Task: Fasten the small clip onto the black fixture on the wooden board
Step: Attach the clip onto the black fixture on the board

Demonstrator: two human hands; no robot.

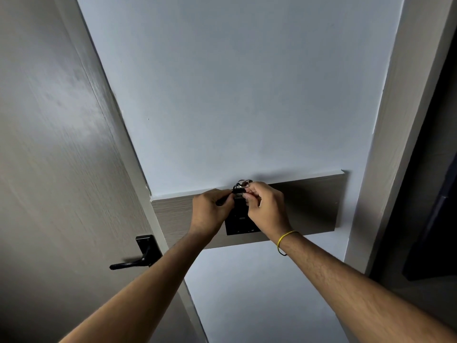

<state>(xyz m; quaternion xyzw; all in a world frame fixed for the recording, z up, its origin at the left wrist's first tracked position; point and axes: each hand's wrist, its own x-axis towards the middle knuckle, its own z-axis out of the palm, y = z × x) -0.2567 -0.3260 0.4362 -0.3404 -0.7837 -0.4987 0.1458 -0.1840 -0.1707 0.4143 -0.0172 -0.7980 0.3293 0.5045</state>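
A wooden board [316,201] is mounted across a pale wall. A black fixture [241,225] sits on it near the middle, partly hidden by my hands. My left hand [210,211] is closed beside the fixture's top left, pinching a thin black piece. My right hand [265,206] pinches a small metal clip [243,185] with rings at the fixture's top edge. Whether the clip is hooked on cannot be told.
A grey wooden door [61,157] stands at the left with a black lever handle [138,256]. A door frame [385,134] runs up the right side, with a dark opening [435,194] beyond it. A yellow band circles my right wrist.
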